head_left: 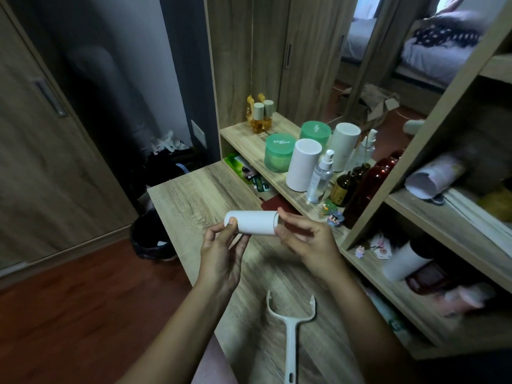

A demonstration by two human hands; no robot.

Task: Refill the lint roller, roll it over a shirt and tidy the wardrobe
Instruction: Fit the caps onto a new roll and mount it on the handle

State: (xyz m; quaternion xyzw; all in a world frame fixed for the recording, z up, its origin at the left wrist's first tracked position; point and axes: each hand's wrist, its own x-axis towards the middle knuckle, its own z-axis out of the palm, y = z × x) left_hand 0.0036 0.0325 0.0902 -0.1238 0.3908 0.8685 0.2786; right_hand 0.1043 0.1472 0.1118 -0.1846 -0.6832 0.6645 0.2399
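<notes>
I hold a white lint roll (253, 222) level over the wooden desk (194, 195). My left hand (223, 252) pinches its left end with thumb and fingers. At the roll's right end my right hand (303, 239) grips the rim with its fingertips. The white forked roller handle (291, 325) lies bare on the desk below my wrists, its two prongs pointing away from me. A second white roll (303, 164) stands upright on the low shelf behind.
Green jars (278, 153), a spray bottle (321, 176), dark bottles (360, 189) and small figurines crowd the low shelf. Open shelving (443, 231) with clutter stands at right. A dark waste bin (151, 236) sits on the floor left of the desk, beside a wardrobe door (41, 134).
</notes>
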